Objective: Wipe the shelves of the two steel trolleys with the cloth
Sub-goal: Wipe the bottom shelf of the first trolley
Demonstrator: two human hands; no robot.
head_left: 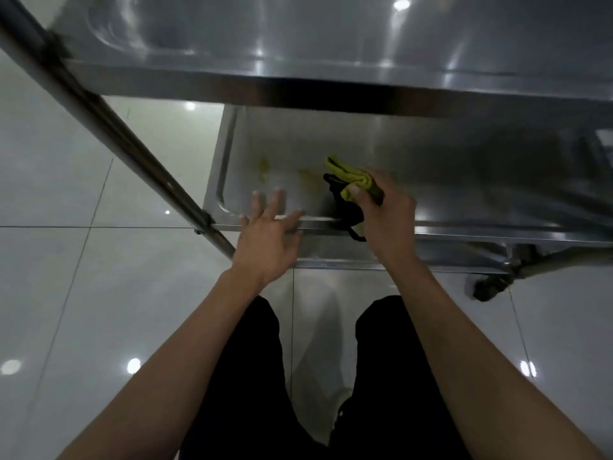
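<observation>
Lower shelf under wipe, cloth in right hand.

Right hand (386, 207) grips the bunched yellow cloth (351, 179), thumb pinched over it, low over the lower shelf (431, 167) beside yellowish stains (306, 174), probably the target. Left hand (268, 234) lies with fingers spread at the shelf's front rim, apparently to steady the trolley. Upper shelf (331, 34) overhangs.

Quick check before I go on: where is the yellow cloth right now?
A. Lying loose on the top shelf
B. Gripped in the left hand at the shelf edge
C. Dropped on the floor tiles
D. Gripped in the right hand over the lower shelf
D. The right hand grips the bunched yellow cloth above the lower shelf, near yellowish smears; the left hand is spread open at the shelf's front edge and holds nothing.
</observation>
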